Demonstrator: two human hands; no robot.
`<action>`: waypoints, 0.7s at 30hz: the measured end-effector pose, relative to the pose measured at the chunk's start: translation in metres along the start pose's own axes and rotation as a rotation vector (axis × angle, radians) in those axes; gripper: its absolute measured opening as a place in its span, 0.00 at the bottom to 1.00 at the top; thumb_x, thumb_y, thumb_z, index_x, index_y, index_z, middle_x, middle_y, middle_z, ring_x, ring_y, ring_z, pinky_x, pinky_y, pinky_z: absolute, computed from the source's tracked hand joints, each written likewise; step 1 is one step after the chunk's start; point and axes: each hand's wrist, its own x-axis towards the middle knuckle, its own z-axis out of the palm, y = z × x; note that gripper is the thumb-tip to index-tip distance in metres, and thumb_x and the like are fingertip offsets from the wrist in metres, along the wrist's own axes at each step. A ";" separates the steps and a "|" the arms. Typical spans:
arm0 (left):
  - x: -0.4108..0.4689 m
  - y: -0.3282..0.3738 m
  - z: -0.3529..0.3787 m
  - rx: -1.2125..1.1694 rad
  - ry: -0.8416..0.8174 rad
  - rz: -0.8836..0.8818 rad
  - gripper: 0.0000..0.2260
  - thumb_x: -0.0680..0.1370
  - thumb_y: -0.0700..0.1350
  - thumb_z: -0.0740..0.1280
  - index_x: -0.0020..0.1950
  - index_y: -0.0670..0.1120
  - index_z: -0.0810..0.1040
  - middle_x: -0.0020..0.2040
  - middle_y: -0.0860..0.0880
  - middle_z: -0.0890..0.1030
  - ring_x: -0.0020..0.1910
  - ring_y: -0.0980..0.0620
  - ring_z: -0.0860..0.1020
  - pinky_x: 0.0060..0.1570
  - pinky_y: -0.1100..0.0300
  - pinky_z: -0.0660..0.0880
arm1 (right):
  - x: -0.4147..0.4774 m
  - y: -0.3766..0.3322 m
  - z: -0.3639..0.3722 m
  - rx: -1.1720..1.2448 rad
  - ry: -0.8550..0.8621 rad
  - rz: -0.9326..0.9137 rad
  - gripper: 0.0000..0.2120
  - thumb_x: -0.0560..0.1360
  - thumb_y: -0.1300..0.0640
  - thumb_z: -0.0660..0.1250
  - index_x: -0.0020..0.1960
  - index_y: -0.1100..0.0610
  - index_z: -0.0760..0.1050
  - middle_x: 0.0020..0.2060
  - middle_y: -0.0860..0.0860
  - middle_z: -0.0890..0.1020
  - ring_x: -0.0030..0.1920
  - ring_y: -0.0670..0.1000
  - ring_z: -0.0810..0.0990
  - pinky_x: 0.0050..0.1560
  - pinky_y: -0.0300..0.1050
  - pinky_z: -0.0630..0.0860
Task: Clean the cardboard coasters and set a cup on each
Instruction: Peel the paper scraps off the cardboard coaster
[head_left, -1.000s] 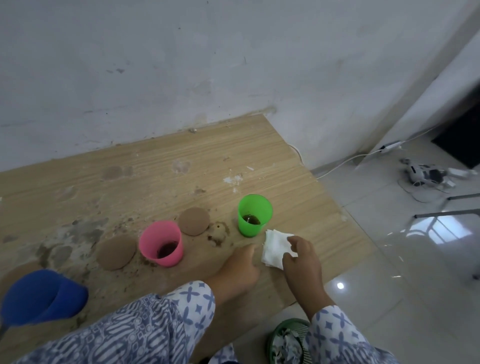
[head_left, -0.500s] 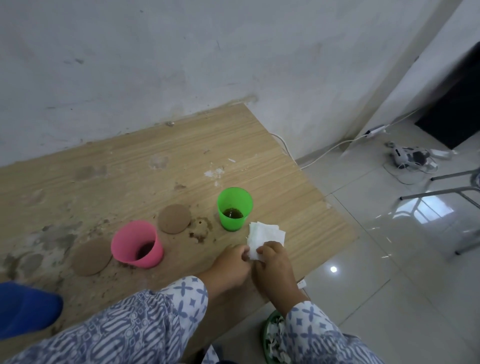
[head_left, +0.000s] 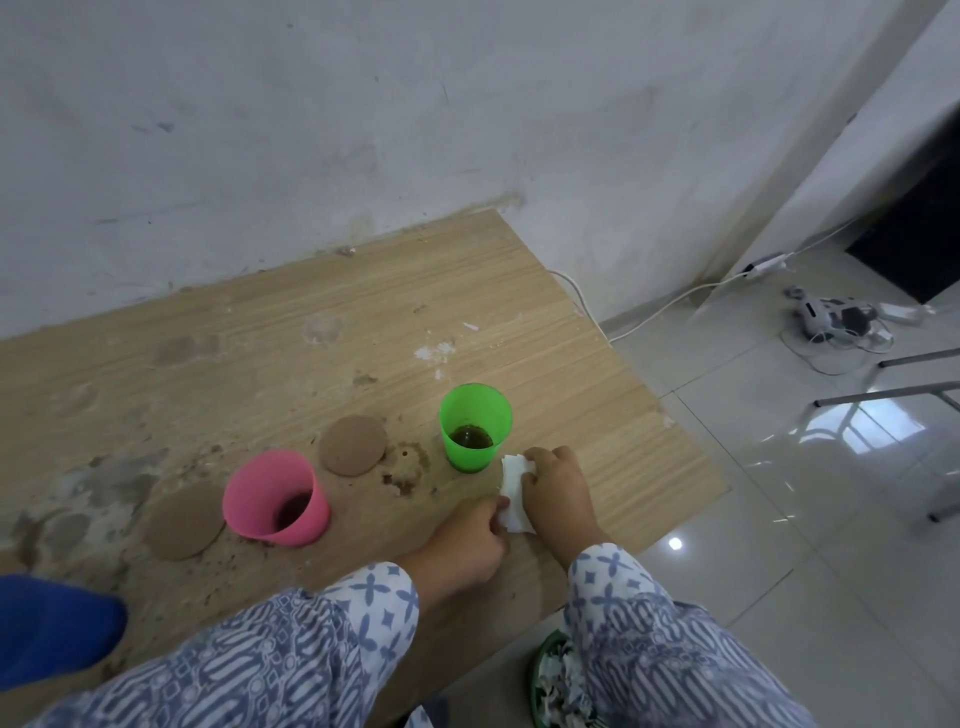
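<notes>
The right hand (head_left: 556, 493) lies on a folded white tissue (head_left: 511, 491), its fingers curled over the top edge and gripping it against the surface (head_left: 363, 312). The left hand (head_left: 467, 540) sits just beside it and pinches the tissue's near corner between thumb and fingertips. Both wrists come out of blue-and-white patterned sleeves (head_left: 623, 597).

Just beyond the tissue, almost touching it, a green cup (head_left: 475, 426) stands upright on bare wood with dark liquid at its bottom. To its left is a brown ring stain (head_left: 410, 467), then a round cardboard coaster (head_left: 352, 445) lying flat with nothing on it. A pink cup (head_left: 275, 499) stands nearer and further left, also with something dark inside. A second coaster (head_left: 184, 519) lies just beside it on the far side, likewise uncovered, amid crumbs and grey smears.

At the lower left edge is a blue shape (head_left: 52, 629), probably a third cup, though it is too blurred and cropped to be sure. Below the surface's near edge a green-rimmed basket (head_left: 537, 670) holds paper scraps. A white cable (head_left: 665, 306) runs along the tiled floor (head_left: 779, 493).
</notes>
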 end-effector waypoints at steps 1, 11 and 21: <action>0.000 0.000 0.000 0.008 -0.005 0.006 0.24 0.77 0.40 0.59 0.74 0.47 0.64 0.68 0.46 0.72 0.65 0.47 0.71 0.64 0.59 0.67 | 0.001 0.000 0.001 -0.004 0.000 0.004 0.15 0.75 0.65 0.59 0.61 0.62 0.74 0.55 0.60 0.73 0.50 0.58 0.76 0.46 0.40 0.69; -0.001 -0.001 -0.002 0.050 -0.015 0.073 0.21 0.79 0.42 0.59 0.73 0.46 0.65 0.69 0.46 0.71 0.66 0.49 0.70 0.61 0.66 0.63 | 0.006 0.000 0.004 0.021 0.065 0.040 0.07 0.75 0.63 0.59 0.48 0.63 0.75 0.46 0.58 0.75 0.38 0.52 0.69 0.37 0.40 0.62; 0.003 0.003 -0.007 0.006 -0.032 0.018 0.14 0.77 0.44 0.62 0.62 0.48 0.70 0.54 0.46 0.75 0.53 0.50 0.73 0.57 0.55 0.71 | -0.012 0.009 -0.002 0.204 0.147 0.035 0.02 0.73 0.63 0.64 0.44 0.59 0.75 0.41 0.49 0.74 0.40 0.48 0.71 0.35 0.31 0.63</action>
